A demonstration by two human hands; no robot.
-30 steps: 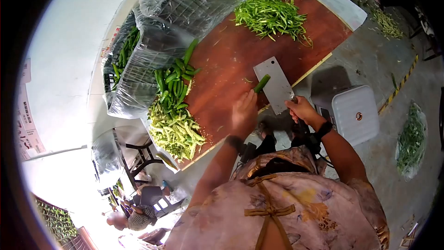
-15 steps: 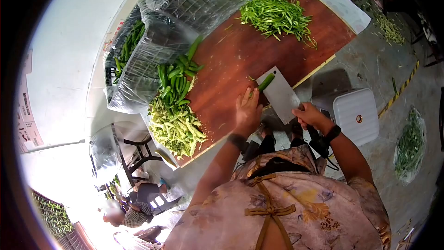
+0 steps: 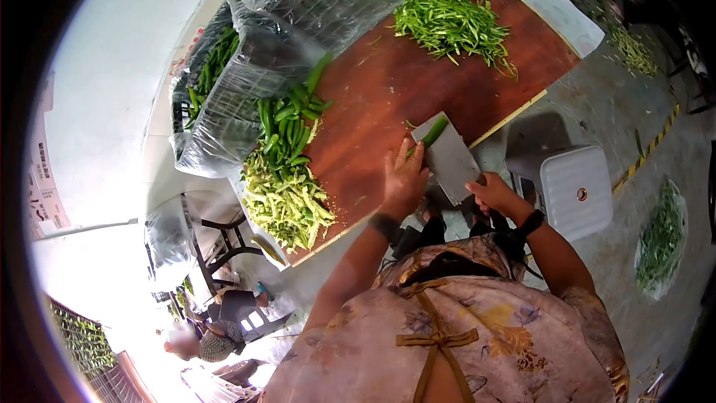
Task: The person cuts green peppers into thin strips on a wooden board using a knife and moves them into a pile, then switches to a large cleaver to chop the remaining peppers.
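My right hand (image 3: 492, 195) grips the handle of a wide cleaver (image 3: 450, 162), its blade at the front edge of the reddish-brown board (image 3: 358, 97). A green pepper (image 3: 431, 133) lies against the blade's upper part. My left hand (image 3: 406, 175) has its fingertips on the pepper's near end, pressing it down. At the board's left sit whole green peppers (image 3: 287, 130), with a pile of pale seedy pepper cores (image 3: 283, 205) below them. Sliced green pepper (image 3: 450, 24) is heaped at the far side of the board.
Plastic-draped crates (image 3: 253, 82) stand along the far left; one holds green peppers. A white lidded box (image 3: 574, 190) is on the floor at right, near a plastic bag of greens (image 3: 661, 239). Another person (image 3: 212, 342) is at lower left by a black chair.
The cleaver blade has tilted and looks more edge-on beside the pepper. My left hand's fingers have shifted slightly over the pepper. The whole view has moved a little.
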